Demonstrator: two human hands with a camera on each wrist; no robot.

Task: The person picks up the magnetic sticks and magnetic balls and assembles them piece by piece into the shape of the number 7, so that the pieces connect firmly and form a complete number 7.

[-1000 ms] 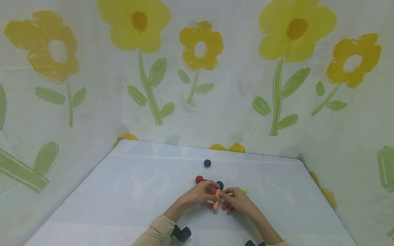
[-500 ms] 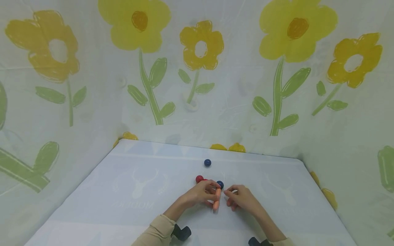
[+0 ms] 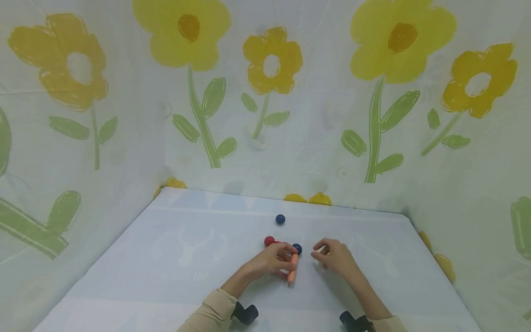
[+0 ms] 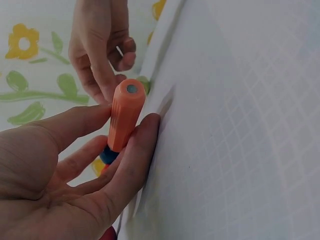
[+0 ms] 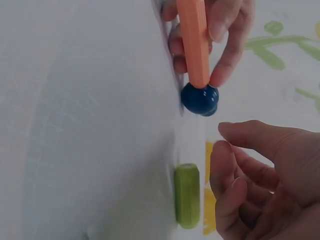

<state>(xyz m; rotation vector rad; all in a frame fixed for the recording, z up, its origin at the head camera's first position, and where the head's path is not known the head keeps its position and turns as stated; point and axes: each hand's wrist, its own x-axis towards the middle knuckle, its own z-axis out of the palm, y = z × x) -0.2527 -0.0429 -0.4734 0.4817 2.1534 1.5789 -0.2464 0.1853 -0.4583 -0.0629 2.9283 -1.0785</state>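
Drawn off rightward and farther from the orange stick [image 3: 292, 268] than half a second ago: right hand [image 3: 335, 259]. No clear shift at left hand [image 3: 271, 260] or among the pieces.

Left to right, head view. Beige sleeve at left, then red ball [image 3: 269, 241] on the table [image 3: 178, 286], just beyond left hand; next to it a red piece [image 3: 277, 242], mostly hidden by fingers, shape not readable. Left hand gripping orange stick, thumb and fingers pinched about its sides. Far blue ball [image 3: 280, 219] well apart, toward the table's back edge.

Orange stick just right of left hand, left of right hand. Long axis running away from the person, far end leaning slightly right and meeting near blue ball [image 3: 297, 249]; near end, with grey disc, toward the person. Whether resting on the table or held just above: cannot tell.

Left hand nearer, in contact; right hand apart across a gap, fingers loosely bent, holding nothing. Below those fingers, right wrist view: green stick [image 5: 187, 196], apparently untouched, on the table.
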